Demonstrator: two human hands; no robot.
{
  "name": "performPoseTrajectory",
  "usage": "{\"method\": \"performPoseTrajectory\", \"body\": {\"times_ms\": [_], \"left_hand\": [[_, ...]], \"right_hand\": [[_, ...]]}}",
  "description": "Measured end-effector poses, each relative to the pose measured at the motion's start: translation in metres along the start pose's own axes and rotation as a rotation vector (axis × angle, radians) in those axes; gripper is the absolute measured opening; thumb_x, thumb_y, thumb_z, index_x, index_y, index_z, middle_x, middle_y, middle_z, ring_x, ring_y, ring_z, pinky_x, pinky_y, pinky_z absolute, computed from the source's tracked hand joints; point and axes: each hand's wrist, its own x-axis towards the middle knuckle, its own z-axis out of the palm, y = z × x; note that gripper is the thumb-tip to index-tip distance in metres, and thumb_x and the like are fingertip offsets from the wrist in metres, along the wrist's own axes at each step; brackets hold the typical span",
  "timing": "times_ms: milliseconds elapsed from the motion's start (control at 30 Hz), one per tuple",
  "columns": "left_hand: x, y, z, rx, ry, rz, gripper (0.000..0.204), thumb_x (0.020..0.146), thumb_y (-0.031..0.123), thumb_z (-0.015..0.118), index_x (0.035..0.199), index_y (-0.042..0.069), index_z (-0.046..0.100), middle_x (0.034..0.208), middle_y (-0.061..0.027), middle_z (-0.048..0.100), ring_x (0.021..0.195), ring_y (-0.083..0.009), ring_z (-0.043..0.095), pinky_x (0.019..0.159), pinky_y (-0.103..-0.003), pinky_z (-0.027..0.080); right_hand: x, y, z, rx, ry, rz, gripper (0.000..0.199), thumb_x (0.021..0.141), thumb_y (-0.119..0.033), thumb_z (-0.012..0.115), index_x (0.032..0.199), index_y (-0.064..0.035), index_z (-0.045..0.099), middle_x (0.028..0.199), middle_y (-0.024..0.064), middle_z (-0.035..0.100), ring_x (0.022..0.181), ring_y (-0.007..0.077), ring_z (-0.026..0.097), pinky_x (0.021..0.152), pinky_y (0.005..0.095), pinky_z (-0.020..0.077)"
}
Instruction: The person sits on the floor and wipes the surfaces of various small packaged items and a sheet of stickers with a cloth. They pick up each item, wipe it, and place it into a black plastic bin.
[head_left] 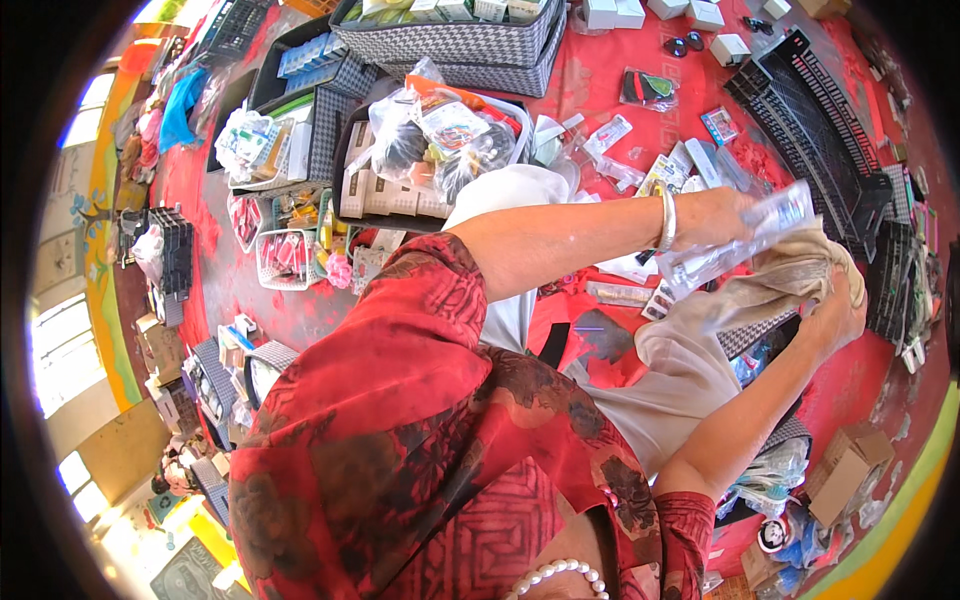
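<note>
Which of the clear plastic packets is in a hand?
The long packet, held up in the left hand; other loose packets lie lower, on the red surface.

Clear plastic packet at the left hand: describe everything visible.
The long, clear, crinkled plastic packet looks thin and glossy, with bluish markings toward its upper-right end. It slants from lower left to upper right in the picture, held in the left hand, overlapping beige fabric in view. Its contents can't be made out.
</note>
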Motion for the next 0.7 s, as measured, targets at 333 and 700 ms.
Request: {"method": "performPoseTrajectory", "body": {"times_ms": [333, 700], "left_hand": [[0.04, -0.021, 0.0, -0.44, 0.504, 0.087, 0.025, 0.09, 0.021, 0.038, 0.092, 0.003, 0.056, 0.083, -0.0111, 0.057, 0.075, -0.0203, 0.056, 0.064, -0.037, 0.047], [0.018, 0.033, -0.059, -0.761, 0.308, 0.201, 0.018, 0.081, 0.014, 0.043, 0.091, 0.0, 0.048, 0.07, -0.0128, 0.053, 0.062, -0.0262, 0.056, 0.059, -0.042, 0.048]], "right_hand": [[-0.08, -0.009, 0.056, -0.358, -0.705, -0.543, 0.025, 0.074, -0.004, 0.061, 0.099, -0.0012, 0.062, 0.089, 0.0074, 0.063, 0.081, 0.0158, 0.058, 0.077, 0.0284, 0.0445], [-0.053, -0.002, 0.012, 0.124, -0.659, 0.255, 0.017, 0.071, -0.001, 0.061, 0.086, 0.0051, 0.063, 0.078, 0.0083, 0.063, 0.067, 0.0153, 0.06, 0.063, 0.0261, 0.047]]}}
